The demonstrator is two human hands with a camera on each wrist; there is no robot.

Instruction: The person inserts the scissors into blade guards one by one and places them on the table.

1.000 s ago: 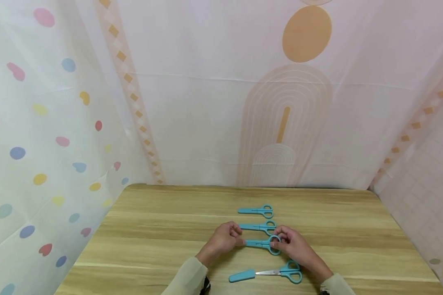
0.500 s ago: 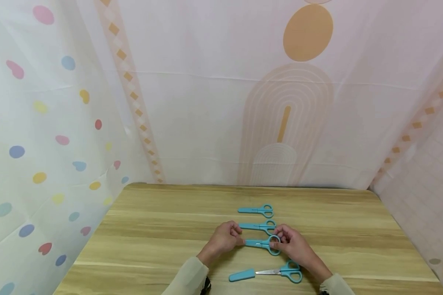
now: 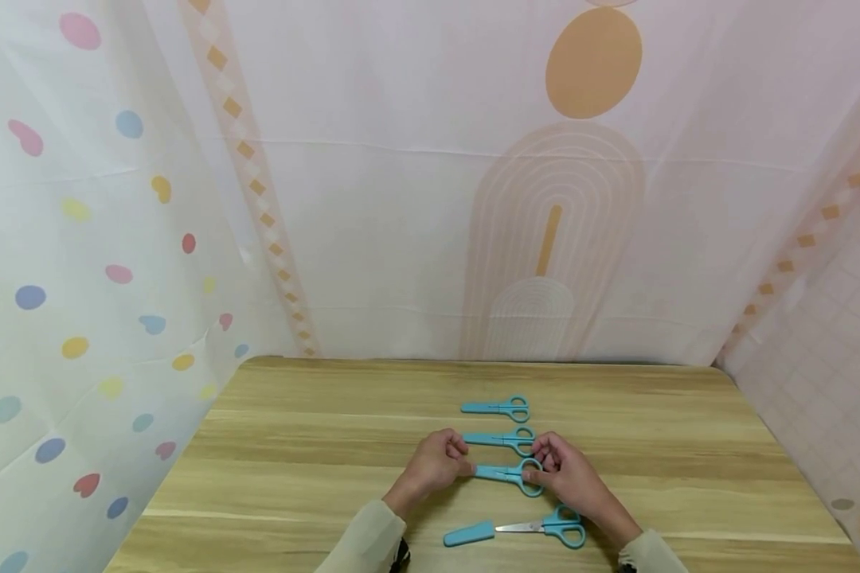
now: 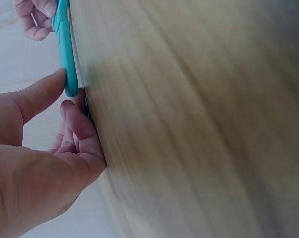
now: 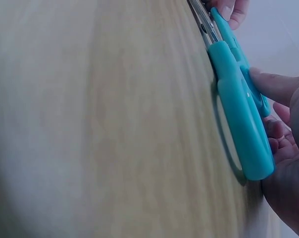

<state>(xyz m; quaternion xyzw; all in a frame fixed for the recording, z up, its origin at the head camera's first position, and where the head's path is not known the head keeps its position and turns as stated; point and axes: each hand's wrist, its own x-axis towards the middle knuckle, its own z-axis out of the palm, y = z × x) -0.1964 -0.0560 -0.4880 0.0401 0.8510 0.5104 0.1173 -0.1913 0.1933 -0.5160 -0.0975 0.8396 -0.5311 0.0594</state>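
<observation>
A pair of light-blue scissors (image 3: 498, 473) lies level between my two hands, its blades inside a matching blue sheath. With thumb and fingers, my left hand (image 3: 433, 465) pinches the sheath's tip (image 4: 70, 87). At the other end, my right hand (image 3: 569, 481) holds the ring handles, its thumb (image 5: 275, 85) pressing on one ring. Just beyond is a second sheathed pair (image 3: 490, 438), overlapped at both ends by my fingers in the head view. Nearer to me lies an unsheathed pair (image 3: 562, 527) with bare metal blades, pointing left at a loose blue sheath (image 3: 469, 534).
Another sheathed pair of blue scissors (image 3: 493, 408) lies farthest back, parallel to the others. Everything rests on a wood-grain table (image 3: 315, 446). Behind its back edge hangs a patterned curtain (image 3: 387, 239), with a dotted one (image 3: 136, 239) at the left.
</observation>
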